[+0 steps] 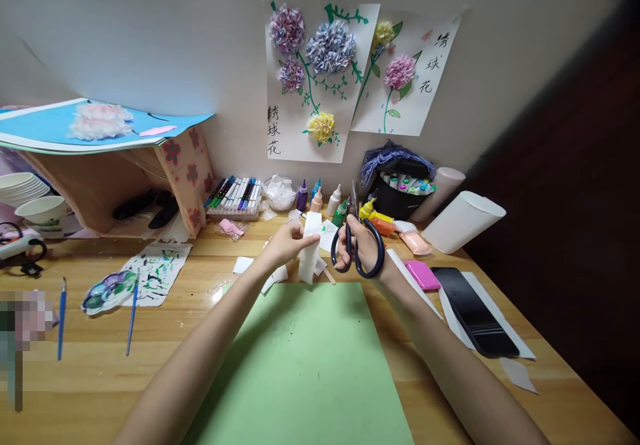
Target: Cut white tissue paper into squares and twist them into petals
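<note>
1. Paper strip (309, 262): at the far edge of the green sheet (305, 358), pinched by fingers of the left hand (286, 244).
2. Scissors (354, 200): beyond the green sheet's far right corner, held in fingers of the right hand (365, 244).
3. Phone (474, 312): right of the green sheet.

Both arms (210, 338) reach forward, left fingers (309, 239) pinched, right fingers (343, 257) curled.

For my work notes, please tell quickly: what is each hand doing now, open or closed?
Left hand: closed, pinching a white strip.
Right hand: closed, holding the scissors by their dark handles.
</note>
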The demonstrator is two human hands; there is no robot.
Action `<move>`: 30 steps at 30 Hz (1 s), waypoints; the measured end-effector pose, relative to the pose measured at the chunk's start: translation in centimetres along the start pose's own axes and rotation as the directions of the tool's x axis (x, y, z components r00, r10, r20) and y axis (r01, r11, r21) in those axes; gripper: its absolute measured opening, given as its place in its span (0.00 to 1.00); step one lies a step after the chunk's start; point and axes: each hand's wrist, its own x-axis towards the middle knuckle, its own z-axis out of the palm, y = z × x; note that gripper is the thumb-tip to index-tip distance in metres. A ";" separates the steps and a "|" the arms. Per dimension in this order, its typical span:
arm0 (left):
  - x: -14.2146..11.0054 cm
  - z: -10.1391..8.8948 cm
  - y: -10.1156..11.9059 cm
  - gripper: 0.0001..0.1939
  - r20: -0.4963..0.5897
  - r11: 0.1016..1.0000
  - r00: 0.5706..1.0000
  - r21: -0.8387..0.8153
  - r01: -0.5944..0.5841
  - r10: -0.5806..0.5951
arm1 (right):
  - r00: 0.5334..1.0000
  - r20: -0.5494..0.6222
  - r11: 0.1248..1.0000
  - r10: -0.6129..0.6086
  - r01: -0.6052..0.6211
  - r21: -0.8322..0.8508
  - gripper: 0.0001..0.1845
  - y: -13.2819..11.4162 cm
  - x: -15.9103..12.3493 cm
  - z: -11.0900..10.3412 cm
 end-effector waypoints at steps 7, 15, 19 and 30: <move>-4.6 -4.4 2.5 0.21 0.235 0.920 0.966 -0.392 -0.004 0.104 | 0.978 0.107 0.969 -0.179 0.194 -0.154 0.24 1.9 0.4 0.3; -5.4 -6.0 1.3 0.17 0.221 0.943 0.961 -0.320 -0.090 0.167 | 0.973 -0.026 0.973 -0.231 0.230 -0.033 0.22 2.5 -0.4 2.4; -5.6 -8.8 0.2 0.15 0.016 0.986 0.987 -0.045 -0.160 0.161 | 0.962 0.268 0.999 -0.045 0.050 -0.014 0.30 2.0 -1.5 2.1; -5.8 -10.6 -0.6 0.15 -0.013 0.986 0.989 0.078 -0.148 0.149 | 0.826 0.558 0.865 0.085 0.216 -0.452 0.33 4.2 -3.8 2.8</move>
